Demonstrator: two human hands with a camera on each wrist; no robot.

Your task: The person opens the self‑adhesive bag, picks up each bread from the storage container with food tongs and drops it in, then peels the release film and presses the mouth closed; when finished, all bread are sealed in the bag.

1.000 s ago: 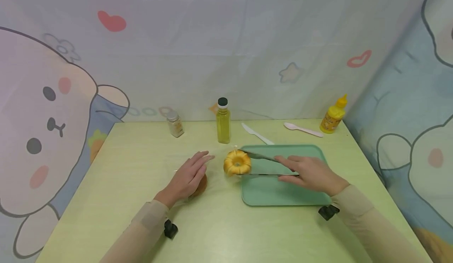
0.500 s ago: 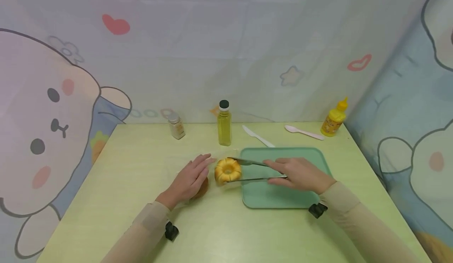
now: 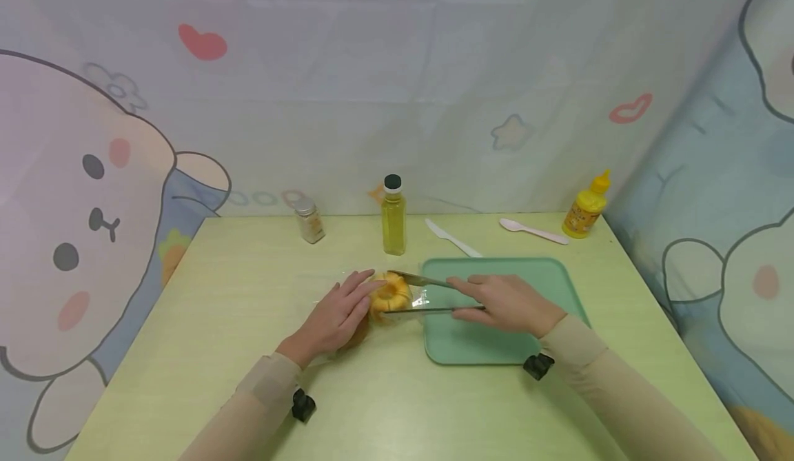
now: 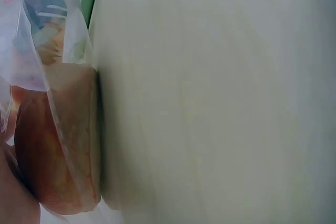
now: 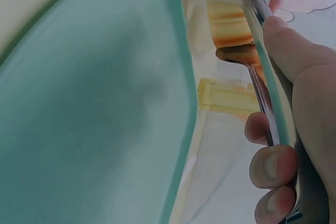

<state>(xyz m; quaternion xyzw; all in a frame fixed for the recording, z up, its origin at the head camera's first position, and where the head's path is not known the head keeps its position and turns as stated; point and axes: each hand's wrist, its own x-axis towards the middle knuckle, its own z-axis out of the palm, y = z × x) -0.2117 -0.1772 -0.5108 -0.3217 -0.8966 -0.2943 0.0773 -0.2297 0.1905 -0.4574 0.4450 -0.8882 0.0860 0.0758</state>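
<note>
Leftward since a second ago went the ring-shaped yellow bun (image 3: 391,293) — off the near-left corner of the green tray (image 3: 496,344) and right up against the fingertips of the left hand (image 3: 335,318). It was pinched between the tips of metal tongs (image 3: 428,295), just left of the tray's edge and over the pale green table (image 3: 248,351). The right hand (image 3: 505,302) gripped the tongs with fingers and thumb curled round both arms, squeezing them onto the bun. The left hand lay flat with fingers straight, pressing on a clear plastic bag (image 4: 50,77); a brown bun (image 4: 55,153) sat inside the bag under the palm, and the yellow bun was at the bag's mouth.

Farther off, along the far edge of the table, stood a small spice jar (image 3: 309,219) on the left and an oil bottle (image 3: 393,216) in the middle — then a white plastic knife (image 3: 451,238), a pink spoon (image 3: 532,231) and a yellow squeeze bottle (image 3: 585,206) to the right.
</note>
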